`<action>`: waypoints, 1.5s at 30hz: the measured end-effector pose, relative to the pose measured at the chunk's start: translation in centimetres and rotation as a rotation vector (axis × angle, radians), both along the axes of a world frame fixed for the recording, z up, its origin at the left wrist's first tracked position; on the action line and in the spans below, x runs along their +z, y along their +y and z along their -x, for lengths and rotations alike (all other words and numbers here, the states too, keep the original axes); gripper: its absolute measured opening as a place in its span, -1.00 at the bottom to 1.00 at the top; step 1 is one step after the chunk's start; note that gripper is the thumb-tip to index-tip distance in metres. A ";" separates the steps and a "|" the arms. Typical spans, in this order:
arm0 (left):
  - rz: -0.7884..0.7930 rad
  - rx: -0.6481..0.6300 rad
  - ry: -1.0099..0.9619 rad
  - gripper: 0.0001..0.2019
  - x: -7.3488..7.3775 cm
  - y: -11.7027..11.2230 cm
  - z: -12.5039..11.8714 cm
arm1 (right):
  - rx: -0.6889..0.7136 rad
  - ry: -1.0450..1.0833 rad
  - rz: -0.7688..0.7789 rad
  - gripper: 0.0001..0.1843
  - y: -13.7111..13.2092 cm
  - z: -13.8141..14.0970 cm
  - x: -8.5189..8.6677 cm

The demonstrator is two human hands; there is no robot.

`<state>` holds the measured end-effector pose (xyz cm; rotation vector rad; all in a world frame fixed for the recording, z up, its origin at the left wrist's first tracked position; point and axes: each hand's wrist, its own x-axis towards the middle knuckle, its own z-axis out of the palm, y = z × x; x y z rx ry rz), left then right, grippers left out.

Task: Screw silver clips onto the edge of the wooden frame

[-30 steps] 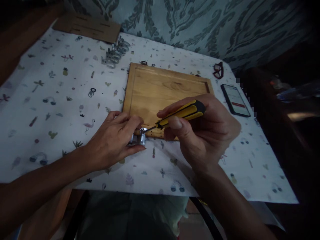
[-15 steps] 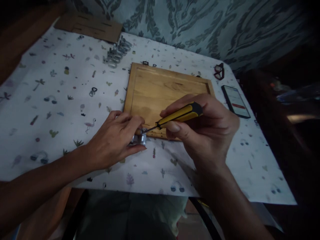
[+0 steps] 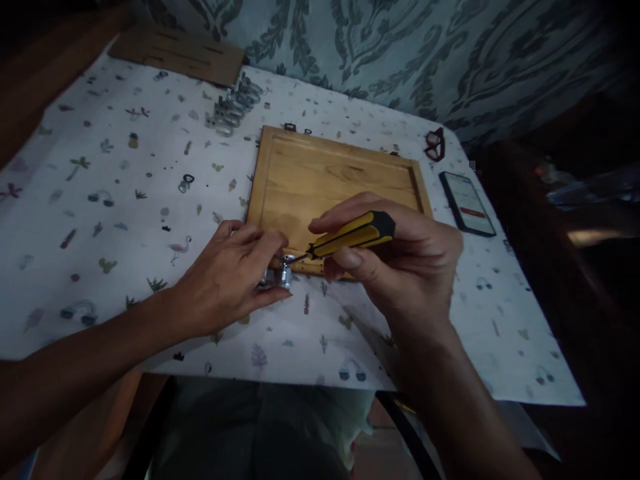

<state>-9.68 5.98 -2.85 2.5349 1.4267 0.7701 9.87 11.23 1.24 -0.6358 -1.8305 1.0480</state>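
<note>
A wooden panel [image 3: 325, 173] with a raised frame lies flat before me. At its near left corner sits a metal hinge [image 3: 285, 275], pinched by my left hand [image 3: 240, 270]; the thumb is below it and the fingers rest on the panel, partly covering the hinge. My right hand [image 3: 400, 260] is closed around a yellow and black screwdriver [image 3: 353, 237]. The screwdriver slants down to the left, its tip at the hinge. Small dark holes show along the panel's near edge, right of the hinge.
Several metal hinges [image 3: 235, 107] lie in a row beyond the panel, near a cardboard piece [image 3: 175, 53]. On the right are a phone [image 3: 469, 203] and glasses [image 3: 435, 145]. A patterned cloth [image 3: 125, 247] covers the table, which meets a wallpapered wall [image 3: 380, 53].
My right hand and the screwdriver have shifted slightly left and down, with the handle tilted a little flatter. My left hand stays at the hinge. The panel has barely moved.
</note>
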 end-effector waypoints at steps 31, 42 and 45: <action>0.014 -0.013 0.001 -0.56 0.0 0.0 0.0 | -0.167 0.057 -0.155 -0.76 -0.4 0.8 -0.4; -0.012 -0.015 0.027 -0.50 0.2 0.0 0.0 | -0.299 0.222 -0.075 -0.85 -0.2 1.0 -1.2; -0.007 -0.007 0.032 -0.50 0.3 -0.1 0.0 | -0.291 0.191 -0.068 -0.83 -0.2 1.0 -1.3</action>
